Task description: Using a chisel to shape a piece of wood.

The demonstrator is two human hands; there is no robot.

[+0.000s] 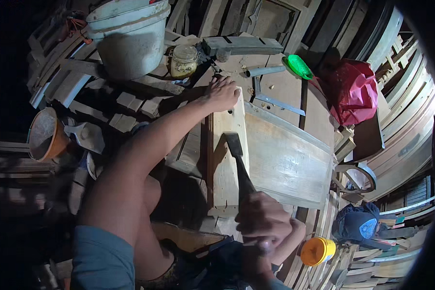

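A pale wooden beam (221,182) lies lengthwise before me, with a small dark hole near its far end. My left hand (223,94) grips that far end, its fingers curled over the top. My right hand (262,217) is closed round a dark flat-ended hand tool (234,146), whose exact kind I cannot make out. The tool's broad end is over the beam's upper face and casts a shadow there; whether it touches the wood is unclear. Right of the beam rests a large greyish wooden panel (287,162).
Beyond the beam lie a metal try square (278,103), a grey tube (266,71), a green dish (299,67) and a glass jar (184,62). A white bucket (128,48) stands far left, a red bag (353,92) far right, a yellow tub (318,251) near right.
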